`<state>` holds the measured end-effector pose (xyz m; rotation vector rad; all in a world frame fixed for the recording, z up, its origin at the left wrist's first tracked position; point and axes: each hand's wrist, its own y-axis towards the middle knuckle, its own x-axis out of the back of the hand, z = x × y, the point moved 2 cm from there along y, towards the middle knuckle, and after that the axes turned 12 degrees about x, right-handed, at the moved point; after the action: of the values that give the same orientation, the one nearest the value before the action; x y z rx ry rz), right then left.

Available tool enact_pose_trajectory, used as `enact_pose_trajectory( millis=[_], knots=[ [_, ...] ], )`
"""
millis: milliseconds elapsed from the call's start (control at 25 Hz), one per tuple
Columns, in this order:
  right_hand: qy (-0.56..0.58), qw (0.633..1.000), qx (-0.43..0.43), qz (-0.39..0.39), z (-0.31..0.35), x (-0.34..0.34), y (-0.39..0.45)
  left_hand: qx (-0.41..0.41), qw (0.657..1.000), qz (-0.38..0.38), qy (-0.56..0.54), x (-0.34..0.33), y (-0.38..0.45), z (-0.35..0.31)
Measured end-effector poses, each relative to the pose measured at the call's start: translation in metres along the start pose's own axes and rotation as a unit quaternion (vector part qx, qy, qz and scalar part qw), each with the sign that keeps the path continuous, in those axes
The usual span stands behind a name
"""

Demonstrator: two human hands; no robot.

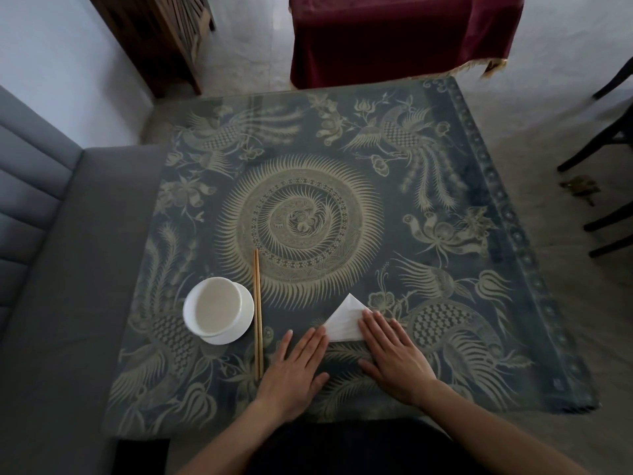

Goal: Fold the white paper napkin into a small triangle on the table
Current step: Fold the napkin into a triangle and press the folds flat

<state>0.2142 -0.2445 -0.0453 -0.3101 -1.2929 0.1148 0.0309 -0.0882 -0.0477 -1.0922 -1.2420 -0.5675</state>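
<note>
napkin point(346, 320) lies on table point(445, 207) near front edge, between left hand point(294, 368) and right hand point(394, 358) (right fingers rest on it, left fingertips at its left corner); chopsticks point(257, 313) left of left hand, bowl point(216, 307) on saucer point(239, 329) just left of chopsticks

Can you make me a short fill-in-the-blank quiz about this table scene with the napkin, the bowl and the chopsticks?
1. The white napkin is folded into the shape of a ____.
2. The right hand presses flat on the napkin, while the left hand lies flat with its fingertips at the napkin's ____ corner.
3. The chopsticks lie between the napkin and the white ____.
4. The bowl stands on a white ____.

Missing words: triangle; left; bowl; saucer
</note>
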Motion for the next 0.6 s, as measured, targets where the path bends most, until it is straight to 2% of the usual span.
enact_pose_trajectory(
  millis=[200, 400, 600],
  knots=[
    [-0.007, 1.0, 0.003, 0.003, 0.001, 0.005, 0.002, -0.025, 0.999, -0.024, 0.009, 0.011, -0.003, 0.006],
    [0.015, 0.999, -0.008, -0.031, 0.005, 0.016, 0.014, -0.015, 0.996, -0.064, -0.063, 0.031, 0.026, -0.005],
    [0.022, 0.999, -0.024, -0.022, 0.005, 0.017, 0.03, -0.041, 0.999, 0.013, -0.008, 0.037, 0.065, -0.027]
  ],
)
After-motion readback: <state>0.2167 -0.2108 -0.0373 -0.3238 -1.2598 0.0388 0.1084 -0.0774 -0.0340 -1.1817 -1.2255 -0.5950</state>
